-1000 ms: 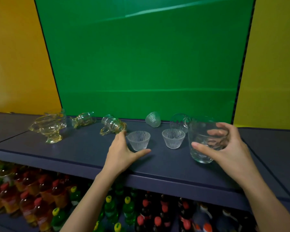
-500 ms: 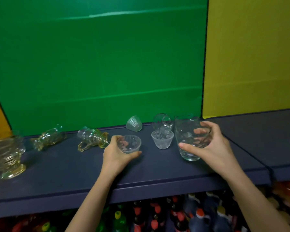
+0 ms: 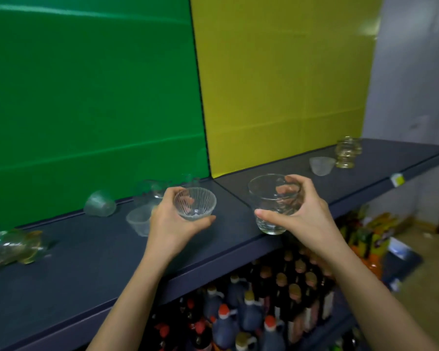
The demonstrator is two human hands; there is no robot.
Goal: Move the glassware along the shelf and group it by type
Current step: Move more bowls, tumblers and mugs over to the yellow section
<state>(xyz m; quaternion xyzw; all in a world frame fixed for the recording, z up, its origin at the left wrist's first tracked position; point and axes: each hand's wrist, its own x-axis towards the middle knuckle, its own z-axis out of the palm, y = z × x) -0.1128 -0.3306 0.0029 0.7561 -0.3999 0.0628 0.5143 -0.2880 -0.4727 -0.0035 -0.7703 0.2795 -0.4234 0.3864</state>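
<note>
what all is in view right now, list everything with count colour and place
ribbed glass bowl: 1, clear, held in left hand
glass tumbler: 1, clear, held in right hand
small glass cups: 3, clear, two on shelf left of the hands, one far right
amber glassware: 2 spots, yellowish, far right and lower left
shelf: 1, dark blue
bottles: many, dark, below
left hand: 1
right hand: 1
</note>
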